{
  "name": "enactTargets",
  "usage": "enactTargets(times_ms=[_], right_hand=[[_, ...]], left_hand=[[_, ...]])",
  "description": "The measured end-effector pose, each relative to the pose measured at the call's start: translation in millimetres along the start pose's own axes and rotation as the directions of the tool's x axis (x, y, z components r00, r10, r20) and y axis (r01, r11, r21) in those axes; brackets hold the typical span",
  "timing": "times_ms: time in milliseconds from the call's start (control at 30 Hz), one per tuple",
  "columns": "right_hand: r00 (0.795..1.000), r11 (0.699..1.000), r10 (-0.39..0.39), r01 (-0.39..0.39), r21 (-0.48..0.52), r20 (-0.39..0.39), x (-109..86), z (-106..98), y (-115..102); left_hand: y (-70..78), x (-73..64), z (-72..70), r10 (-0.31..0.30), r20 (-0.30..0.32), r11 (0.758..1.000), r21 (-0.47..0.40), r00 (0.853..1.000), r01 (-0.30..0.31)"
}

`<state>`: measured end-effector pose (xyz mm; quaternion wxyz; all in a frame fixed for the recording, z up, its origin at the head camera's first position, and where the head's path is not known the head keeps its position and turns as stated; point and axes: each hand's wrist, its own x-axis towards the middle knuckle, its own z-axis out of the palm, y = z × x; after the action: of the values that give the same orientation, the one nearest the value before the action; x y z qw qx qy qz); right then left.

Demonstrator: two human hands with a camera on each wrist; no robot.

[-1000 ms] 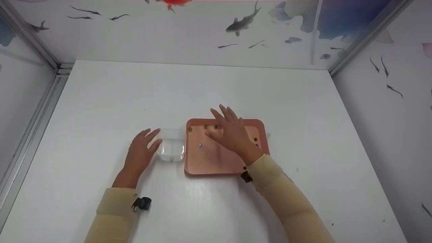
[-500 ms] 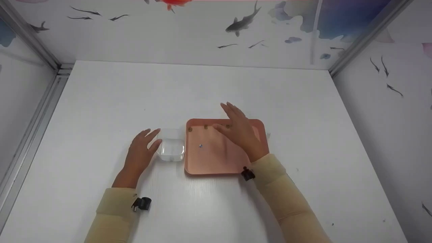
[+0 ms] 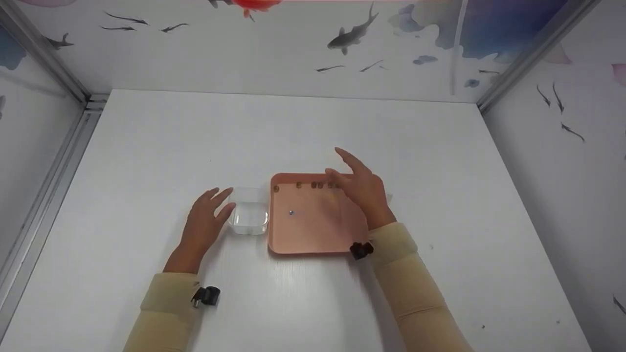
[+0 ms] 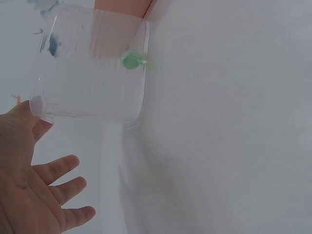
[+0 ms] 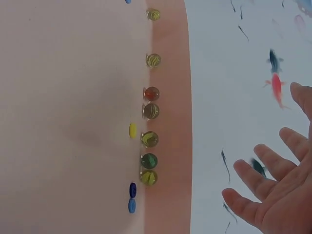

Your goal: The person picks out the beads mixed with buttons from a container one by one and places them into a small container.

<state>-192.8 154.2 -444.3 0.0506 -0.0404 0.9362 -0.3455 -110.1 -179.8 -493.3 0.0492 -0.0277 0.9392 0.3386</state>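
In the head view, my left hand (image 3: 203, 220) is at the left rim of a clear plastic container (image 3: 250, 230). The left wrist view shows the thumb hooked over the rim, the index finger beside it, the other fingers spread. A green marble (image 4: 130, 59) shows through the container's wall. My right hand (image 3: 366, 195) hovers over the right part of a pink tray (image 3: 313, 237), holding nothing, its fingers spread in the right wrist view. Several glass marbles (image 5: 153, 60) line the tray's far edge. Near them lie a yellow bead (image 5: 132, 130) and blue beads (image 5: 132, 205).
A small bluish bead (image 3: 291, 212) lies in the left part of the tray. The container stands right against the tray's left side. Patterned wall panels (image 3: 274, 58) enclose the white table (image 3: 171, 127). A tiny dark speck (image 3: 483, 326) marks the table at front right.
My right hand has moved rightward above the tray, uncovering marbles along the far edge. Dark pieces on the tray's right side have become hidden under the hand and sleeve. My left hand stays put.
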Motion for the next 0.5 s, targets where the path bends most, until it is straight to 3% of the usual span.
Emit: enactTargets(times_ms=[267, 500], right_hand=[[1.000, 0.977, 0.007, -0.011, 0.212, 0.021, 6.0, -1.5, 10.8], [0.997, 0.886, -0.071, 0.078, 0.458, -0.032, 12.8, 0.6, 22.3]], left_hand=[[-0.4, 0.3, -0.9, 0.005, 0.003, 1.000, -0.006, 1.000, -0.005], [-2.2, 0.7, -2.0, 0.031, 0.005, 0.999, -0.016, 1.000, -0.031]])
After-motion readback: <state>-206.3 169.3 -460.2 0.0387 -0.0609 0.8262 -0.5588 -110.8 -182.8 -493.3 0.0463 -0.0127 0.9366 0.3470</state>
